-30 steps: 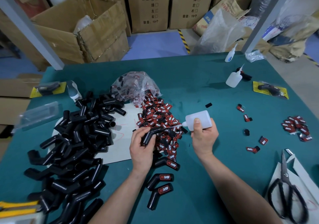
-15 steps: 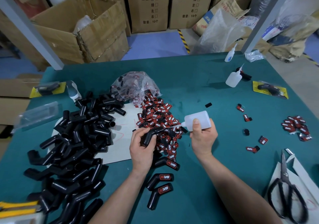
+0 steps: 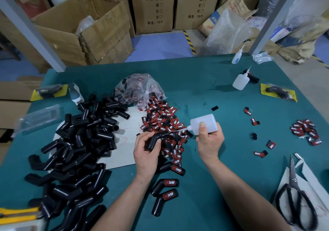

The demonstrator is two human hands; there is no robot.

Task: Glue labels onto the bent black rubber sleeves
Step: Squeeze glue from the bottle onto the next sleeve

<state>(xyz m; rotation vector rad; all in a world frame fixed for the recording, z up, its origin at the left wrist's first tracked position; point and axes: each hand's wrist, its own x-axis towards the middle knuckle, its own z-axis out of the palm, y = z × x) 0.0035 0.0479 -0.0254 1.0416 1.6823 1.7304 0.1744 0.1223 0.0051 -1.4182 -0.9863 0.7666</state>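
My left hand (image 3: 145,155) grips a bent black rubber sleeve (image 3: 154,140) over a heap of red-and-black labels (image 3: 162,122). My right hand (image 3: 210,142) holds a white glue bottle (image 3: 204,123) on its side, its thin nozzle touching the sleeve's upper part. A big pile of bare black sleeves (image 3: 74,147) lies to the left on the green table (image 3: 204,91). Three labelled sleeves (image 3: 164,189) lie just in front of my left hand.
Scissors (image 3: 295,195) rest on white paper at the right front. Two more glue bottles (image 3: 239,81) stand at the back right. Loose labels (image 3: 305,129) are scattered at the right. A clear bag of labels (image 3: 138,88) sits behind the heap. Cardboard boxes (image 3: 83,29) stand beyond the table.
The nozzle tip has slid slightly along the sleeve; both hands stay almost in place.
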